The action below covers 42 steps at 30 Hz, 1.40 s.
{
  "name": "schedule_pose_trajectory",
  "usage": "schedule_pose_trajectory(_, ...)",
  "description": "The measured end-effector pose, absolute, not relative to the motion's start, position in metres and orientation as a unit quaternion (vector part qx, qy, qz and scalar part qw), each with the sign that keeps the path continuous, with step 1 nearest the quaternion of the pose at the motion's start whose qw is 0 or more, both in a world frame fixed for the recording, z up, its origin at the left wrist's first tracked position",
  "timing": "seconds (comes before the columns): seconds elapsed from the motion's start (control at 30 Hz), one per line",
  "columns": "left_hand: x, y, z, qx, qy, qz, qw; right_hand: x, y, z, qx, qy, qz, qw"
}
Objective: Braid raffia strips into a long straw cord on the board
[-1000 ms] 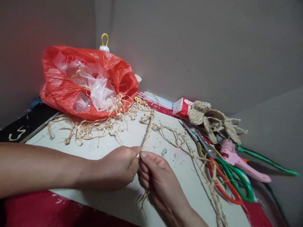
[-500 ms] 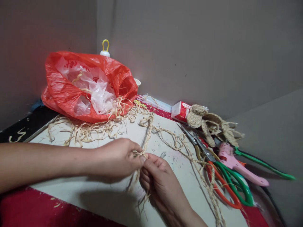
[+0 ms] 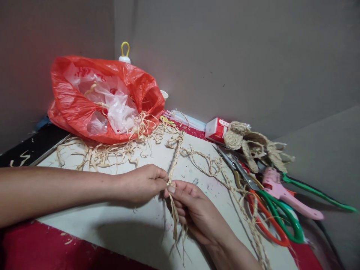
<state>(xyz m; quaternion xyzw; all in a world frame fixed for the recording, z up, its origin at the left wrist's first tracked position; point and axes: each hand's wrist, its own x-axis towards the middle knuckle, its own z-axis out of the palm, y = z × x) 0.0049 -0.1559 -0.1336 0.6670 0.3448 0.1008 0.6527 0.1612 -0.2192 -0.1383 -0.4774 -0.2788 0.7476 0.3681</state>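
My left hand (image 3: 140, 183) and my right hand (image 3: 191, 208) meet over a white board (image 3: 118, 232), both pinched on the near end of a braided straw cord (image 3: 174, 159). The cord runs away from my fingers towards the back of the board. Loose straw strands (image 3: 177, 228) hang down from the pinch point below my right thumb. The braid continues in loops (image 3: 213, 167) to the right of my hands.
A red plastic bag (image 3: 104, 97) with white plastic inside lies at the back left, loose straw (image 3: 104, 153) spread before it. Scissors with red and green handles (image 3: 270, 213), a pink tool (image 3: 287, 195), woven straw pieces (image 3: 253, 144) and a small red-white box (image 3: 216, 129) crowd the right edge.
Both hands stay pinched on the braid's end and have shifted slightly while twisting strands. The loose strand ends now hang lower and longer beneath my right hand.
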Motion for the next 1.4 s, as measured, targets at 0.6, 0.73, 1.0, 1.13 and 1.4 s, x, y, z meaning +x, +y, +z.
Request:
schedule_pose_trajectory(0.6, 0.004, -0.144, -0.128, 0.555, 0.329, 0.039, 0.763, 0.175, -0.214, -0.135, -0.504, -0.419, 0.687, 0.313)
schedule_pose_trajectory(0.73, 0.005, -0.146, -0.129, 0.557, 0.35, 0.032, 0.752, 0.174, -0.217, -0.136, -0.527, -0.498, 0.624, 0.293)
schedule_pose_trajectory(1.0, 0.008, -0.15, -0.134, 0.639, 0.373, 0.076, 0.668, 0.175, -0.223, -0.127, -0.586, -0.588, 0.501, 0.244)
schedule_pose_trajectory(1.13, 0.008, -0.152, -0.134, 0.645, 0.376, 0.08, 0.661, 0.176, -0.222, -0.118, -0.611, -0.57, 0.491, 0.247)
schedule_pose_trajectory(1.4, 0.009, -0.157, -0.131, 0.572, 0.32, 0.108, 0.747, 0.145, -0.242, -0.14, -0.628, -0.542, 0.488, 0.27)
